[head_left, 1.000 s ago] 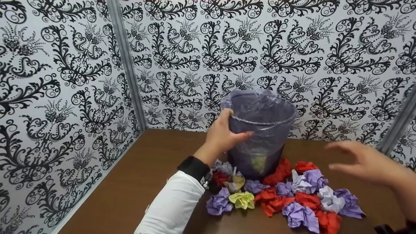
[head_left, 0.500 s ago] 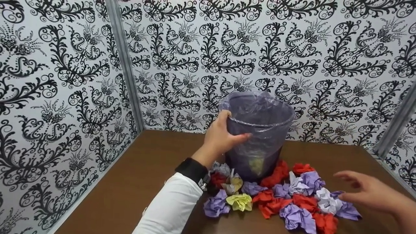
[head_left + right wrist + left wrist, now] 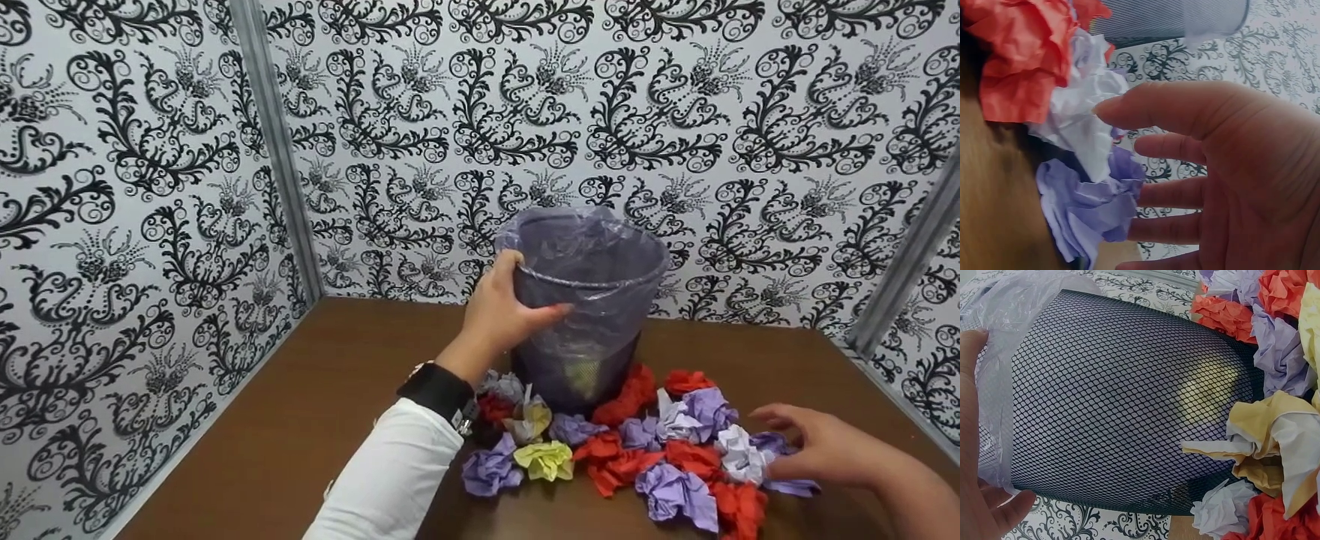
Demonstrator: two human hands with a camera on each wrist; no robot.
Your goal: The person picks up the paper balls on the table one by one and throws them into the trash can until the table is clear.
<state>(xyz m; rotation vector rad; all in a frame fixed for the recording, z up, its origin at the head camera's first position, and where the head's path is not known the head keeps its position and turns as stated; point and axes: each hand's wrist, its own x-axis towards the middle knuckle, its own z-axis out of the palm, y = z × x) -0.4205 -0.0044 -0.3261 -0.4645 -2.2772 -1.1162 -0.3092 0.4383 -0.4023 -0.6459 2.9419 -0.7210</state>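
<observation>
Left hand grips the rim of the mesh wastebasket, thumb over the top edge, fingers curled round the outside over the plastic liner; basket stands upright near the back edge of the brown table, roughly mid-width. Right hand is spread, fingers relaxed, holding nothing, fingertips just at a white paper ball with a purple paper ball under the palm; contact unclear, wrist view shows fingers apart just beside both. Crumpled paper pile in red, purple, yellow and white lies against the basket's base and runs toward the front right. One yellowish wad shows through the mesh, low inside. Judgement: early in clearing paper into the basket, right hand at the reach stage. Next move needs a close on one ball, lift clear of the rim.
</observation>
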